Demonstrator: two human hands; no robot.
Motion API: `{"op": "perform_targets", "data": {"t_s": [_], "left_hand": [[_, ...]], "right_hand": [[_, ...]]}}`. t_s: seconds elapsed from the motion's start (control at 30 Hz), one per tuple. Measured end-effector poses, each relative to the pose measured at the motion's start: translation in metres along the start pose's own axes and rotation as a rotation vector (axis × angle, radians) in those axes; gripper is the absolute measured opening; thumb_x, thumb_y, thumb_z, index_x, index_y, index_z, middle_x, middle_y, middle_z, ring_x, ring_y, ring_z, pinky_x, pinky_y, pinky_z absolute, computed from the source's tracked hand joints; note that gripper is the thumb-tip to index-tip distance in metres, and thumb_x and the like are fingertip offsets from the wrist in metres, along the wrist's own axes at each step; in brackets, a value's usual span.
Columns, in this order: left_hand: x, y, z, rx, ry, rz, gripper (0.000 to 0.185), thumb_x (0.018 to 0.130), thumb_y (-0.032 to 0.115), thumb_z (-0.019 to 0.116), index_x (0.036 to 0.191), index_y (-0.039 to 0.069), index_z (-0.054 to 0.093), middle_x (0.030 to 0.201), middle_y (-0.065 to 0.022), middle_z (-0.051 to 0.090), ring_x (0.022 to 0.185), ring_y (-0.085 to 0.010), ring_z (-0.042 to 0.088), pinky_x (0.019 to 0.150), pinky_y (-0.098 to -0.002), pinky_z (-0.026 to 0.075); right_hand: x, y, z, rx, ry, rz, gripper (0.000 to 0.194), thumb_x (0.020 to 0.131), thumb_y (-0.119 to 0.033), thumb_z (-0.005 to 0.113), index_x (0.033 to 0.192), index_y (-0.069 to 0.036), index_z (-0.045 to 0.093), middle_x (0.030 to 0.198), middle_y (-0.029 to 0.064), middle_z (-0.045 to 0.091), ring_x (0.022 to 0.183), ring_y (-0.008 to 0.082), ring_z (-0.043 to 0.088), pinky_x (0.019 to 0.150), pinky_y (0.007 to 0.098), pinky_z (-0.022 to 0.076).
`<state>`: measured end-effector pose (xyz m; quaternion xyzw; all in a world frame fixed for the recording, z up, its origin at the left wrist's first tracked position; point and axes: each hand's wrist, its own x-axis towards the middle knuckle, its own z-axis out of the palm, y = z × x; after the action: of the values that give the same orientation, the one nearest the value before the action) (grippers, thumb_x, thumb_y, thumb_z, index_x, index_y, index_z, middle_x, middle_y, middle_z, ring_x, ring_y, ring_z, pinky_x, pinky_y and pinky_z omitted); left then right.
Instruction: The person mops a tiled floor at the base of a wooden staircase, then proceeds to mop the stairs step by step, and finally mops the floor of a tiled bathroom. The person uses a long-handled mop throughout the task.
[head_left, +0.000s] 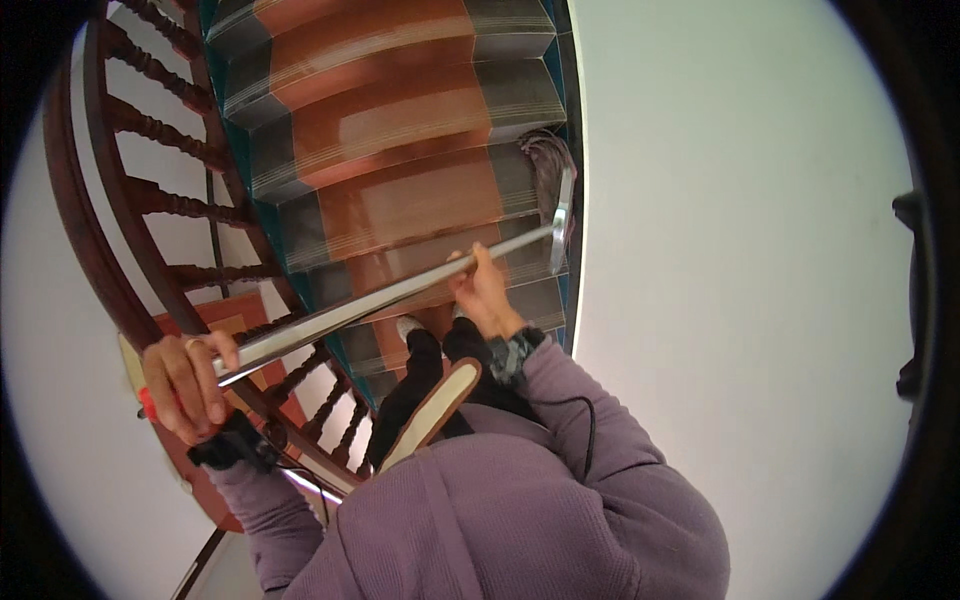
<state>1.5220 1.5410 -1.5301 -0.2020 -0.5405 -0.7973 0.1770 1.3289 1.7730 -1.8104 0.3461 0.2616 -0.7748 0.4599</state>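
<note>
A mop with a shiny metal handle (360, 306) slants across the stairs from lower left to upper right. Around the handle's upper end, by the banister, my left hand (184, 382) is closed; a red part shows beside it. My right hand (480, 289) grips the handle farther down, with its thumb along the pole. The mop's head, with damp-looking grey-purple strands (547, 161) and a metal clamp (559, 225), rests on the steps at the right edge, against the wall side. Both wrists wear dark bands with cables.
Tiled stairs (405, 195) with an orange middle and grey sides run up the view. A dark wooden banister with turned balusters (161, 139) stands at left, a pale wall (735, 225) at right. My shoes (409, 325) are on a step below the handle.
</note>
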Motion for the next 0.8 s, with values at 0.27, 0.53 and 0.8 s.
{"op": "perform_targets", "data": {"t_s": [0.27,0.53,0.8], "left_hand": [[-0.022,0.005,0.010,0.150,0.379,-0.271,0.023,0.077,0.031,0.076,0.088,0.012,0.067,0.054,0.0020,0.057,0.050,-0.0126,0.055,0.071,-0.0341,0.044],[-0.031,0.060,-0.010,0.080,0.376,-0.022,0.016,0.081,0.026,0.072,0.079,0.012,0.063,0.055,0.0038,0.057,0.050,-0.0060,0.053,0.069,-0.0268,0.042],[-0.125,0.139,0.000,0.073,0.206,0.248,0.024,0.068,0.016,0.082,0.087,0.012,0.067,0.062,-0.0014,0.066,0.055,-0.0096,0.062,0.067,-0.0281,0.042]], "right_hand": [[-0.067,0.028,-0.065,-0.156,0.242,0.381,0.019,0.093,-0.020,0.047,0.097,-0.002,0.046,0.092,0.0109,0.056,0.061,0.0136,0.046,0.051,0.0220,0.0457],[-0.084,0.055,-0.045,-0.195,0.018,0.541,0.027,0.092,-0.031,0.056,0.089,-0.005,0.051,0.079,0.0054,0.053,0.065,0.0119,0.054,0.056,0.0224,0.0501],[-0.112,0.067,0.021,-0.333,-0.065,0.406,0.023,0.092,-0.030,0.058,0.096,-0.007,0.056,0.090,0.0065,0.061,0.079,0.0151,0.061,0.067,0.0263,0.0548]]}}
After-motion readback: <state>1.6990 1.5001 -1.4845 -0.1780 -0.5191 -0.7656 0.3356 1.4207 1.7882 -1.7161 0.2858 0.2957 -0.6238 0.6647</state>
